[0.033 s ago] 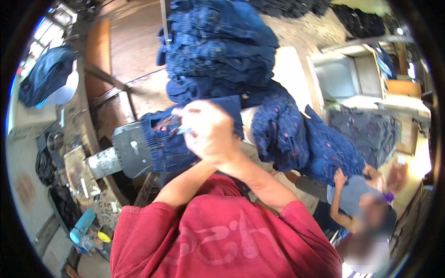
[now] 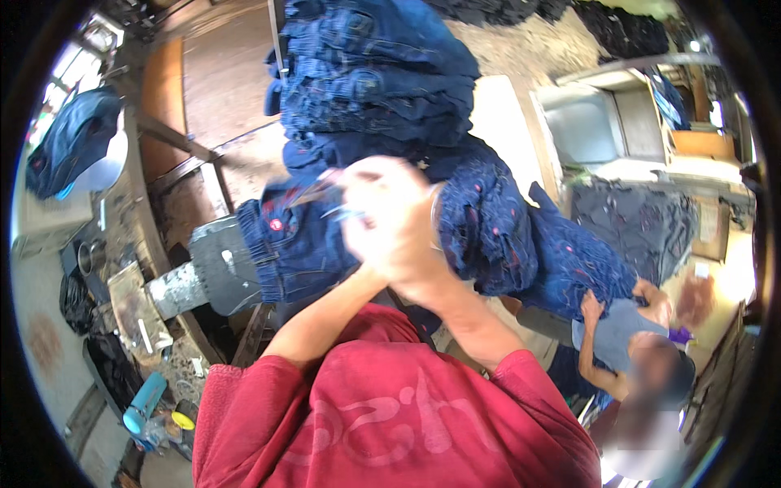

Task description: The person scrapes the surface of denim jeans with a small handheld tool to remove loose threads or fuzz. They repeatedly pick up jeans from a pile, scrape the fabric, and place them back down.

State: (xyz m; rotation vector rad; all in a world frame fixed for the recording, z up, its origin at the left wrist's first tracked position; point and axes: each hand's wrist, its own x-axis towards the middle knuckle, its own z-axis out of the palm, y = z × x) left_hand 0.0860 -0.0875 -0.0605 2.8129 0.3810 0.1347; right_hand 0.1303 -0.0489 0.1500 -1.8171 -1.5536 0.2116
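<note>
Dark blue denim pants (image 2: 313, 252) with a gathered waistband lie in front of me over the end of a grey padded board (image 2: 218, 268). A round red mark (image 2: 277, 225) shows near the waistband. Over the pants my right hand (image 2: 397, 215) is closed and smeared by motion. From its left side sticks a thin pale tool (image 2: 346, 213), perhaps small snips, too blurred to be sure. My left hand (image 2: 368, 259) is pressed close below and mostly covered by the right; its fingers are hidden.
A tall stack of denim pants (image 2: 374, 81) stands just beyond my hands. More speckled denim (image 2: 488, 228) is heaped to the right, where a co-worker's hands (image 2: 592, 305) hold its far end. A blue bottle (image 2: 146, 398) lies at lower left, and a denim bundle (image 2: 73, 138) at far left.
My joined hands have shifted a little right. The waistband of the pants lies differently, and the round red mark now shows. The whole view has slid slightly left.
</note>
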